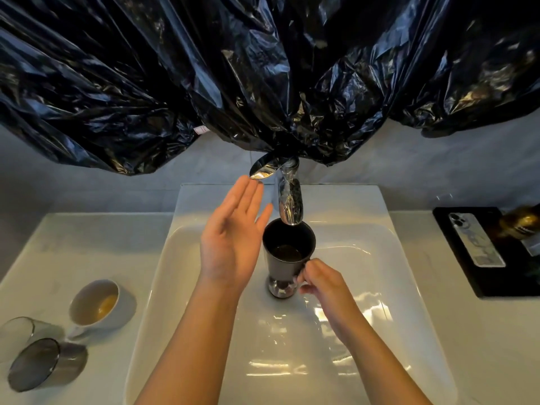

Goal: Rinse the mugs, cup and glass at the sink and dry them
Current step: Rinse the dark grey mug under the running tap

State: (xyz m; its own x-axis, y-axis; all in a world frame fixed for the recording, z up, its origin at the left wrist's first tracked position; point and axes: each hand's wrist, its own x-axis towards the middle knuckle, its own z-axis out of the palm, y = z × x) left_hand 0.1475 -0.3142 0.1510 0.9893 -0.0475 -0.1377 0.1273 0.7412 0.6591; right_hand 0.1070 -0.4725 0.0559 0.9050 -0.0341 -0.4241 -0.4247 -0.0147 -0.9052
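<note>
We see the right hand [318,280] gripping the dark mug [285,258] by its handle, upright in the sink [380,206] under the tap [289,206], the left hand [230,238] flat-fingered near the lever [263,169], white mug [96,305] and glass [17,331] far left

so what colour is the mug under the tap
Matte dark grey, almost black. The mug shows best in the head view.

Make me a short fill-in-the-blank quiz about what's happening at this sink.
1. The right hand holds the dark mug by its ____.
2. The mug's mouth is directly below the ____.
3. The white cup sits on the counter to the ____ of the sink.
4. The phone lies on a black ____.
Missing words: handle; tap; left; tray.
</note>
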